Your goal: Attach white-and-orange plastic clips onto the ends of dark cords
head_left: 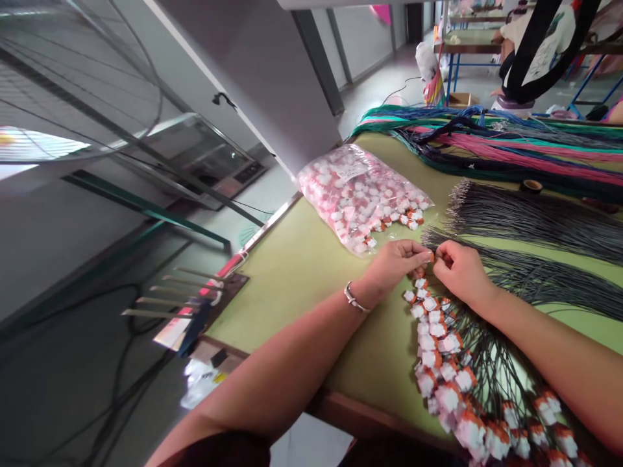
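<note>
My left hand (400, 264), with a bracelet at the wrist, pinches a small orange-and-white connector (429, 257) between thumb and fingertips. Just to the right, almost touching it, my right hand (463, 271) is closed in a pinch; what its fingertips hold is too small to make out. Below both hands lies a heap of white-and-orange connectors (431, 340) attached to black wires (496, 344). Loose black wires (545, 275) with bare-looking tips lie beside and behind my right hand. A clear bag of connectors (360, 188) rests open beyond my left hand.
Another bundle of black wires (530, 217) and a roll of black tape (530, 186) lie at the right. Long coloured cables (487, 139) cross the green table's (287, 279) far side. A pronged holder (195, 305) sits at the left edge. A person (540, 45) is seated behind.
</note>
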`<state>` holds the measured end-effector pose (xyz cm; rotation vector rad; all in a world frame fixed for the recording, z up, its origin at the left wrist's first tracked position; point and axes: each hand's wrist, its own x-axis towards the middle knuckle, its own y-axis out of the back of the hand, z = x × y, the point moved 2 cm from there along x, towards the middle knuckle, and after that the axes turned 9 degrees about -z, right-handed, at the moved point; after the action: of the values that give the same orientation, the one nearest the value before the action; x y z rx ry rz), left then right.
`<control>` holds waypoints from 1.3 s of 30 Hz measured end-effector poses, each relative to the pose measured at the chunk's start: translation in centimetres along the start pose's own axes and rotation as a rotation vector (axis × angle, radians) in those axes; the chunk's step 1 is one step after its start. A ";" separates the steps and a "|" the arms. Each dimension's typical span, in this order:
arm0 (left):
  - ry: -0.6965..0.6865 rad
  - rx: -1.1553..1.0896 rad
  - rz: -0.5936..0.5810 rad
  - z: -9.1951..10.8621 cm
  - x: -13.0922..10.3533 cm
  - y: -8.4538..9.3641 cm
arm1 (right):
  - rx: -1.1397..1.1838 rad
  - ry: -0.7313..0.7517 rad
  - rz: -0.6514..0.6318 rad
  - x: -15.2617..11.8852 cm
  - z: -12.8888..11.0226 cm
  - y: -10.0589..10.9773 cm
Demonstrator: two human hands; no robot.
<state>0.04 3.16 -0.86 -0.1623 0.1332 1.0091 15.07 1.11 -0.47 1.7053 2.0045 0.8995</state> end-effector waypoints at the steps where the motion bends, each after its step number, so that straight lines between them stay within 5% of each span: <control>1: 0.000 0.003 0.002 0.0 0.0 -0.1 | 0.008 -0.002 0.001 0.0 -0.1 -0.1; 8: 0.068 0.184 -0.072 0.5 -0.7 0.0 | 0.206 0.005 -0.031 0.1 0.3 1.3; 12: 0.071 0.448 -0.353 1.5 -1.6 -0.9 | 0.058 0.019 0.047 1.0 1.5 2.6; 16: -0.053 0.507 -0.634 1.8 -2.2 -1.3 | -0.359 -0.020 -0.098 1.1 1.2 1.8; 18: -0.127 0.562 -0.520 1.8 -1.8 -0.6 | -0.491 -0.042 -0.136 0.9 0.7 1.4; 21: -0.238 0.801 -0.005 1.7 -0.9 0.9 | -0.579 -0.013 -0.164 0.5 0.0 1.0; 23: -0.254 0.998 0.181 1.6 -0.2 1.2 | -0.613 0.025 -0.172 0.4 -0.1 0.9; 28: -0.146 1.165 0.084 1.4 0.9 0.5 | -0.608 0.079 -0.147 0.4 0.6 0.8; 33: -0.202 1.181 0.030 1.3 0.8 0.2 | -0.614 0.105 -0.224 0.6 0.3 0.5; 37: -0.344 1.098 0.080 1.4 0.6 0.6 | -0.676 0.078 -0.284 0.9 0.1 -0.1; 39: -0.407 0.968 0.196 1.6 0.4 1.1 | -0.618 0.077 -0.265 1.2 0.5 -0.3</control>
<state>-0.65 4.42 0.55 0.9483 0.2534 1.0531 14.91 2.31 -0.85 1.0555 1.6901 1.3219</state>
